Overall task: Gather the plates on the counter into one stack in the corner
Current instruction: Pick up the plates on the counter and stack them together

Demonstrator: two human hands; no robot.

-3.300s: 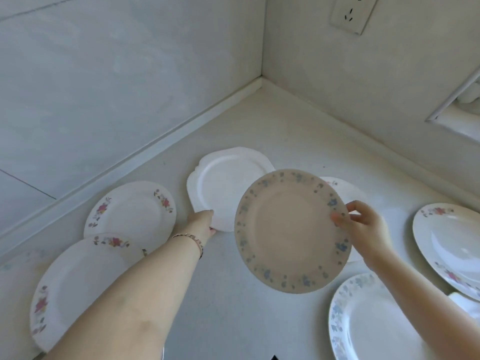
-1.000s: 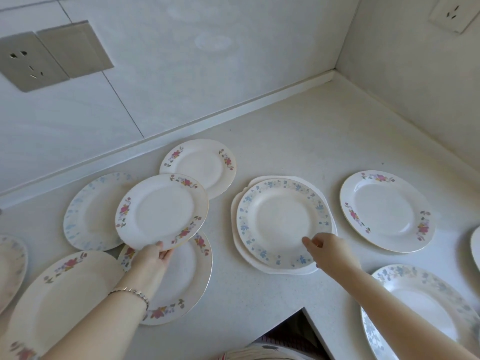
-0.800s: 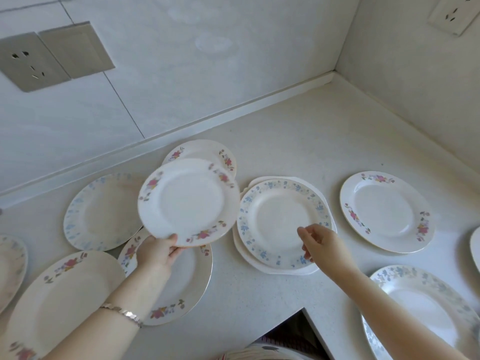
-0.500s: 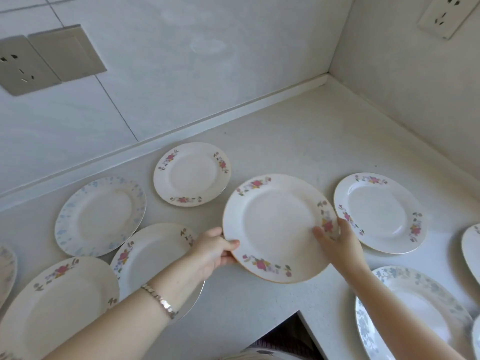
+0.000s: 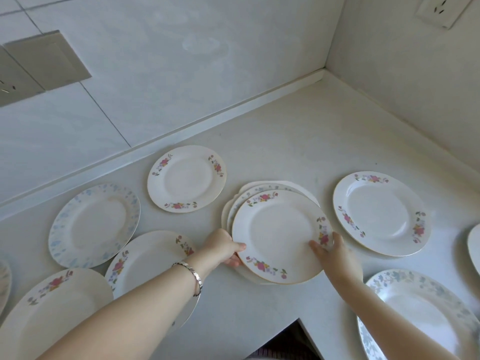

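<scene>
Rose plate (image 5: 281, 236), brought from left, now atop stack (image 5: 261, 188); left hand (image 5: 223, 246) and right hand (image 5: 335, 255) pinch its rim; three gathered.

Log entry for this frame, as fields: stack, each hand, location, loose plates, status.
stack: three plates, offset; pink-flowered white ceramic plate on top, blue-flowered plate and white scalloped plate beneath
left hand: grips top plate's left rim
right hand: grips its right rim
location: mid-counter, apart from the wall corner
loose plates: at least six, flat on the white counter
status: unfinished
</scene>
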